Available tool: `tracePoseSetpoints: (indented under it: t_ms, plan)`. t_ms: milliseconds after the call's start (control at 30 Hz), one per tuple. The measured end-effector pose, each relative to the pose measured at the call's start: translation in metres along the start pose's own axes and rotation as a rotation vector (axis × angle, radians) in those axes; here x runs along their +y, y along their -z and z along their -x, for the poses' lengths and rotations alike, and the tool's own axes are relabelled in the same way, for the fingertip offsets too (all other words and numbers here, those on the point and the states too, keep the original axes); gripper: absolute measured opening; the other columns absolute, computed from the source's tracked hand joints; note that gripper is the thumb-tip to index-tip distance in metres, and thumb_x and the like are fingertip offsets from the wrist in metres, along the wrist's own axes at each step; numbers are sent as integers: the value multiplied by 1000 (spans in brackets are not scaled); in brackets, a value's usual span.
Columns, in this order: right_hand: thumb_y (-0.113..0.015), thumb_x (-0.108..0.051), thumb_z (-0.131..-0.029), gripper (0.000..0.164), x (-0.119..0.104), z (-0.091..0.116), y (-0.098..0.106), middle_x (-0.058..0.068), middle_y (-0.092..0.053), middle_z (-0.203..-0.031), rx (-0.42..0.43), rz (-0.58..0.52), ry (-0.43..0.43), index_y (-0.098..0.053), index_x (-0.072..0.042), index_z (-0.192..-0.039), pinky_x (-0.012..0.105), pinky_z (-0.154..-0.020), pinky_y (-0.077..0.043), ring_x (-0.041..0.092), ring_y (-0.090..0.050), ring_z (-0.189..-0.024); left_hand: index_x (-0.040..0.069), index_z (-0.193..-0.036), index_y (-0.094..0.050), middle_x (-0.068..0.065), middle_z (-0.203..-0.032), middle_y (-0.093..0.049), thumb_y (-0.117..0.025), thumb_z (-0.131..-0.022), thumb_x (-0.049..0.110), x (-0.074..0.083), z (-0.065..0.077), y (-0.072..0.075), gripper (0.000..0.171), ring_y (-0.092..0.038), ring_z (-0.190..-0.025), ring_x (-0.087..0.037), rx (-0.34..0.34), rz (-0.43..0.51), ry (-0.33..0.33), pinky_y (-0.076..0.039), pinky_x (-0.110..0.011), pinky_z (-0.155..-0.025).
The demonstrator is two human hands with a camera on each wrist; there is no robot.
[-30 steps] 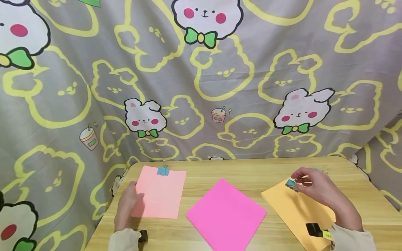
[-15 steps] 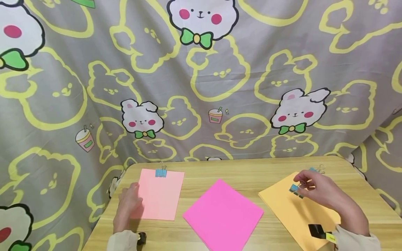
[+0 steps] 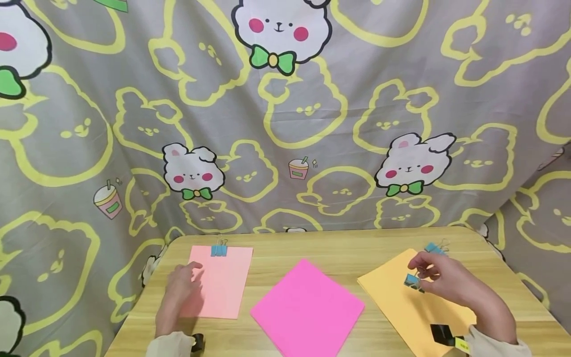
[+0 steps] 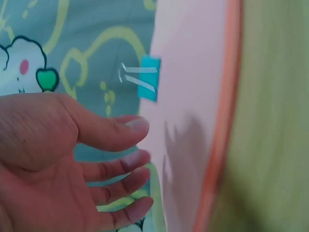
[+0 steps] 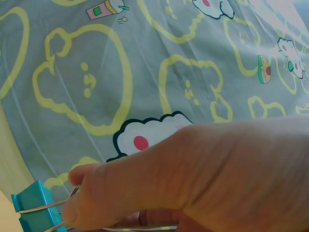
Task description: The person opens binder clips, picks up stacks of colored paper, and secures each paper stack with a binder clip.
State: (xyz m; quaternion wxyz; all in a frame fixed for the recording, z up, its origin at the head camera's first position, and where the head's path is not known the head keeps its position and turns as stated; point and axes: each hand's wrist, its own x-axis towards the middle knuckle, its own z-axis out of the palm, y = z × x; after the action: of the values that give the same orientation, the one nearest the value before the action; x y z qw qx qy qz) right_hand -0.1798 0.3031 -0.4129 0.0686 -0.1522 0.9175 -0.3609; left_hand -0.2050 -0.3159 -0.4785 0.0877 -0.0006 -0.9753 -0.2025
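My right hand [image 3: 450, 282] pinches a blue binder clip [image 3: 414, 281] by its wire handles, above the stack of yellow-orange paper [image 3: 392, 292]. In the right wrist view the clip [image 5: 36, 208] points away from the thumb and fingertip, its mouth toward the lower left. My left hand [image 3: 180, 287] hovers over the left side of the light pink paper stack [image 3: 223, 287], holding nothing. In the left wrist view its thumb and fingers [image 4: 120, 169] are spread apart. Another blue binder clip [image 3: 219, 250] grips the top edge of the light pink stack.
A bright pink paper stack [image 3: 308, 307] lies turned cornerwise in the middle of the wooden table [image 3: 285, 245]. Behind the yellow-orange stack, a further blue binder clip [image 3: 434, 248] rests near the right hand. A patterned grey curtain [image 3: 267, 129] hangs behind the table.
My left hand has let go of the light pink stack's left edge and its fingers have opened. The right hand still holds its clip above the yellow-orange paper. The head view has shifted slightly.
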Motion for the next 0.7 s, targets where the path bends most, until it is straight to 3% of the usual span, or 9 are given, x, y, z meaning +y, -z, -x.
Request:
tracePoseSetpoints:
  t_ms: [100,300,500,700]
  plan:
    - [-74,1,-86,25,1,2,0,10,-64,-108,16,17,-16,-63,1,-109,37,-77,-57,26,-65,-95,-5,-111,-67,-20,-89,-64,-70,-90,-4,15,-4,1,21,-62,-85,-36,-26,71,-65,-52,-51,-74]
    - [-75,-5,-90,25,2,4,4,14,-64,-111,25,15,-21,-64,2,-112,32,-72,-56,29,-67,-95,-5,-115,-66,-20,-98,-68,-67,-92,-5,42,-12,-1,23,-66,-88,-33,-101,171,-28,-54,-51,-79]
    - [-73,-9,-93,25,0,2,5,13,-63,-109,19,0,-28,-64,2,-112,29,-69,-55,28,-66,-94,-3,-116,-67,-13,-99,-70,-68,-94,-1,68,-12,-5,22,-66,-88,-28,-130,329,-58,-55,-40,-74]
    - [-74,-8,-93,26,0,5,1,12,-63,-111,40,4,-35,-63,1,-114,29,-67,-54,24,-64,-93,-3,-119,-66,-15,-105,-70,-66,-97,1,98,-7,-14,22,-67,-91,-29,-237,481,-125,-56,-38,-76]
